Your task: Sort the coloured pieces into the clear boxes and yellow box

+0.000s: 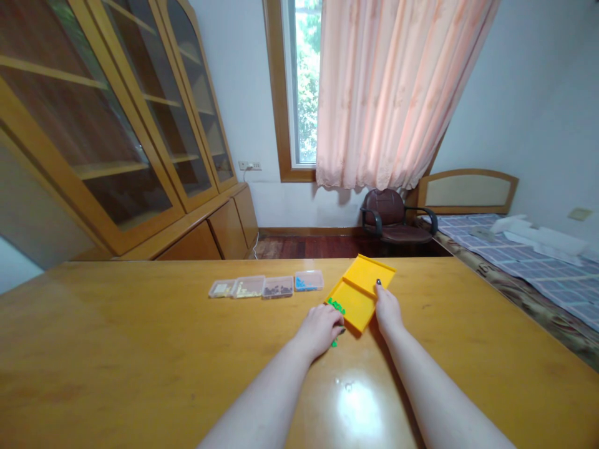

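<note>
My right hand [388, 308] grips the right edge of a yellow two-compartment tray [369, 271], thumb over its rim. The tray sits tilted, its near left corner toward my other hand. Small green pieces [336, 305] lie gathered in that corner of the near compartment. At the same corner, my left hand [321, 327] is curled with its fingers bent down. A few more green pieces [334, 343] show just below its fingertips. Whatever is under the fingers is hidden.
On the wooden table [140, 343] stands a row of clear plastic boxes: one with blue pieces [309, 280], one with dark pieces [277, 287], and others with pale pieces [248, 287]. Beyond the table are an office chair [395, 215], a bed [515, 243] and a glass-door cabinet [154, 106].
</note>
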Action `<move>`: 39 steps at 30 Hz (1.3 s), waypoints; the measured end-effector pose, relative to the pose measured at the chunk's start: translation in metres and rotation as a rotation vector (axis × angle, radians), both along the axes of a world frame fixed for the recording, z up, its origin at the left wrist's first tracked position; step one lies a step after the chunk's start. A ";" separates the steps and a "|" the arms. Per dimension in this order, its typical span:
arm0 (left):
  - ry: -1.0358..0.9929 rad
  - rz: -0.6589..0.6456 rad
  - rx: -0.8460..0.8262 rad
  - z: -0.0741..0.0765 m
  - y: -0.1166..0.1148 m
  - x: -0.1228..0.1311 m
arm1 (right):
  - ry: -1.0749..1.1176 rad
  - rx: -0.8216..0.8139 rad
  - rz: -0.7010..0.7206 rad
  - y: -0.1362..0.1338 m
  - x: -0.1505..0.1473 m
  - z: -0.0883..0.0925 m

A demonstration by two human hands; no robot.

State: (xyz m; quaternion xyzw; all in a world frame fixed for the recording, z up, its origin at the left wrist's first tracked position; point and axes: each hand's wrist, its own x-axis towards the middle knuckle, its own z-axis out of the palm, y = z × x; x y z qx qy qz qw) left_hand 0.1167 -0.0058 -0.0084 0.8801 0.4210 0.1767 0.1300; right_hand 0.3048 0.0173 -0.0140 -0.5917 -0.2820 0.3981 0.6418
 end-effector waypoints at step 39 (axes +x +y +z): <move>-0.228 0.193 0.069 0.007 0.004 0.000 | 0.070 -0.006 0.070 -0.002 -0.004 0.004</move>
